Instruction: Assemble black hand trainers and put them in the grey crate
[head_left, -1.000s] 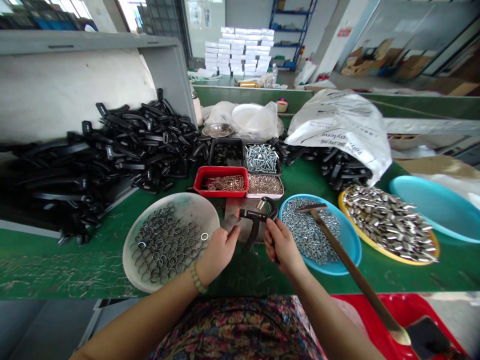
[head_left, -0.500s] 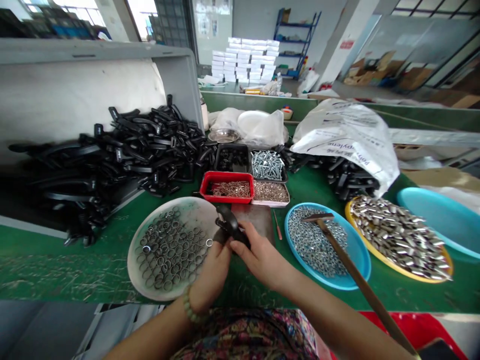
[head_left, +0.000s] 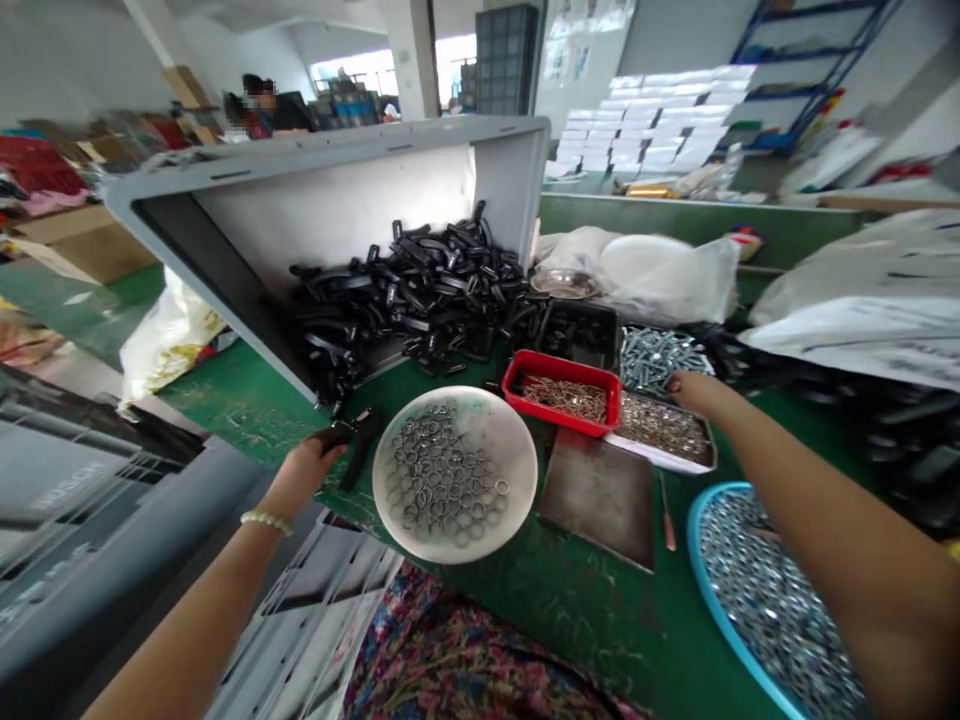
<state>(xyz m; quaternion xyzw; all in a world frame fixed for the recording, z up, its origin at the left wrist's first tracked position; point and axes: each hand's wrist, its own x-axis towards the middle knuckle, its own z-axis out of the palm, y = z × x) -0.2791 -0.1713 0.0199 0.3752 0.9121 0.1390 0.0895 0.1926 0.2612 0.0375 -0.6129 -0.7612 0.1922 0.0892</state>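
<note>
Workshop floor stretching away behind a green desk (head_left: 577, 610), with a co-worker (head_left: 264, 108) showing far off beyond the left hand! Out at the left, that left hand (head_left: 304, 472) is closed firmly around a black curved handle (head_left: 352, 440), right at the desk's edge, with a pale bead bracelet (head_left: 266, 522) on the wrist. Ahead of it, a grey plastic crate (head_left: 330, 180) lies tipped on its side beside a big heap of black handles (head_left: 420, 300). Just to the right of the hand comes a round white plate (head_left: 517, 470) loaded with steel rings (head_left: 442, 480), sitting squarely between the two hands. Beyond it, a red tray of pins (head_left: 562, 367), then the right hand (head_left: 694, 392) stretched out with fingers loosely curled, hovering at a tray of bolts (head_left: 664, 360); can't tell if it's pinching anything. Nearer that arm, a flat steel plate (head_left: 596, 500) with a thin tool (head_left: 666, 510) alongside, open green desk below them, and a blue basin of nuts (head_left: 720, 570) tucked under the right forearm. White sacking (head_left: 847, 300) closes off the far right.
</note>
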